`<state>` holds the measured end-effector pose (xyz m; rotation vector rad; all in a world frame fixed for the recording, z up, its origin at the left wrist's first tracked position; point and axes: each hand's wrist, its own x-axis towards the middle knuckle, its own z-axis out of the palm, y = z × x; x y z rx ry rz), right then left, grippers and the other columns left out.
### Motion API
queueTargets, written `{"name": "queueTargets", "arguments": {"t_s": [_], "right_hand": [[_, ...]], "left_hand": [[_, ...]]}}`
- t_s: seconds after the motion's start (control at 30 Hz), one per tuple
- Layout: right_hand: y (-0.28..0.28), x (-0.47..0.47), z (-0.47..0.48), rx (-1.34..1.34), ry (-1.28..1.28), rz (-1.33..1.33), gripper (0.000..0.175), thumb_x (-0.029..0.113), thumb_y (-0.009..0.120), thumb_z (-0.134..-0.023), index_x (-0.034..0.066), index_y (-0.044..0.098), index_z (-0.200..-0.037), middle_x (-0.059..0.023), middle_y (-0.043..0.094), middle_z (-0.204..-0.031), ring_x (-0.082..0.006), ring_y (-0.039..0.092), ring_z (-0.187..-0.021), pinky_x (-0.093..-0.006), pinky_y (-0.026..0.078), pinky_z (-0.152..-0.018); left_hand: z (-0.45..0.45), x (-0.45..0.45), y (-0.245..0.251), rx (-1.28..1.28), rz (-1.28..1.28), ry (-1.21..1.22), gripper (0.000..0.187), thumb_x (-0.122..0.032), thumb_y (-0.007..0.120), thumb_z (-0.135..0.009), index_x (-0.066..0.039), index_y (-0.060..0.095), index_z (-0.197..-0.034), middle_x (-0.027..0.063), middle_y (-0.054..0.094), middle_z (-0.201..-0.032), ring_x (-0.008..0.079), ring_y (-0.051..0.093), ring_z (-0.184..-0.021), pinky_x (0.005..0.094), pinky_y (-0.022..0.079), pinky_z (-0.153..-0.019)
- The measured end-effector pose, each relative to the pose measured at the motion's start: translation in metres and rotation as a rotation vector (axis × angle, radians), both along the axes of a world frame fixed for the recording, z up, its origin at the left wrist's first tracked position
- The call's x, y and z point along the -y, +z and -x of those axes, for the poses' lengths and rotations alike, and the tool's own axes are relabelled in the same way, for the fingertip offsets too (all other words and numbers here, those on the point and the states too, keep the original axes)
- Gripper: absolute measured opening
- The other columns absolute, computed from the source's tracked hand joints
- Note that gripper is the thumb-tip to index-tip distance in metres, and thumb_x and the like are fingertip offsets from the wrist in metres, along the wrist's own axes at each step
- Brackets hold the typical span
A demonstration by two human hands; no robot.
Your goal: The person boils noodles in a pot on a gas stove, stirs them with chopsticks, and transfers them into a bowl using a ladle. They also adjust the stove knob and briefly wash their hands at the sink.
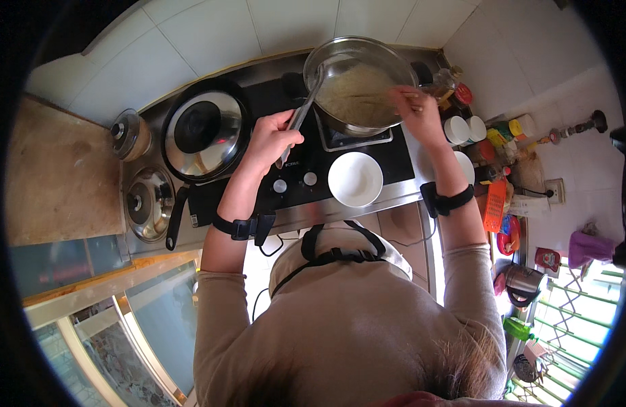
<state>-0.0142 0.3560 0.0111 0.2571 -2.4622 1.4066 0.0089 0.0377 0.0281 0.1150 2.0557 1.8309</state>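
Note:
My left hand (pixel 277 135) grips the long handle of a metal kitchen utensil (pixel 304 109), which slants up to the far left side of a steel pot (pixel 346 124). The utensil's working end is hard to make out inside the pot. Cloudy, pale yellowish liquid (pixel 361 84) fills the pot's lower part, with thin dark streaks across it. Over the pot's right rim is my right hand (pixel 420 112), fingers bent and blurred; whether they hold something thin is unclear. In front of the pot stands a white bowl (pixel 355 179).
On the left of the black cooktop (pixel 297 157) sits a frying pan (pixel 176 219) under a steel lid (pixel 226 137). Another lid (pixel 149 203) and a glass lidded jar (pixel 132 137) stand further left. Cups (pixel 456 130), bottles (pixel 443 81) and an orange basket (pixel 494 203) line the right side.

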Motion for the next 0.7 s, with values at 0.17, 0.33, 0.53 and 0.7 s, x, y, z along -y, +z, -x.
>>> {"name": "queueTargets", "arguments": {"t_s": [0.17, 0.33, 0.53, 0.7], "right_hand": [[0.003, 0.022, 0.005, 0.284, 0.126, 0.117, 0.019, 0.014, 0.061, -0.094, -0.0019, 0.071, -0.099, -0.0103, 0.072, -0.095, -0.0140, 0.069, -0.075, -0.0256, 0.055, -0.064], [0.014, 0.011, -0.006, -0.016, -0.224, -0.118, 0.020, 0.014, 0.061, -0.092, -0.0024, 0.071, -0.097, -0.0129, 0.072, -0.080, -0.0184, 0.070, -0.061, -0.0263, 0.053, -0.056], [0.017, 0.028, -0.020, 0.185, -0.203, 0.152, 0.020, 0.014, 0.059, -0.095, -0.0018, 0.070, -0.099, -0.0089, 0.071, -0.081, -0.0130, 0.068, -0.065, -0.0234, 0.053, -0.056], [0.040, 0.035, -0.052, 0.051, -0.393, 0.049, 0.020, 0.013, 0.059, -0.095, -0.0037, 0.069, -0.100, -0.0095, 0.071, -0.082, -0.0121, 0.067, -0.064, -0.0230, 0.052, -0.057]], "left_hand": [[0.007, 0.000, -0.003, 0.009, -0.023, -0.025, 0.052, 0.000, 0.059, -0.076, -0.005, 0.061, -0.128, -0.0023, 0.051, -0.066, 0.0058, 0.046, -0.048, 0.0206, 0.034, -0.042], [0.010, 0.004, -0.008, -0.036, -0.030, -0.020, 0.028, -0.001, 0.061, -0.073, -0.002, 0.064, -0.101, -0.0029, 0.050, -0.062, 0.0059, 0.046, -0.054, 0.0230, 0.035, -0.049], [0.032, -0.010, -0.017, -0.250, 0.293, -0.106, 0.022, -0.008, 0.062, -0.070, -0.002, 0.066, -0.091, 0.0078, 0.058, -0.061, 0.0217, 0.056, -0.057, 0.0334, 0.042, -0.057], [0.048, -0.027, -0.014, -0.292, 0.523, -0.132, 0.028, -0.016, 0.064, -0.071, -0.005, 0.068, -0.095, 0.0187, 0.067, -0.079, 0.0382, 0.065, -0.082, 0.0417, 0.052, -0.074]]}}
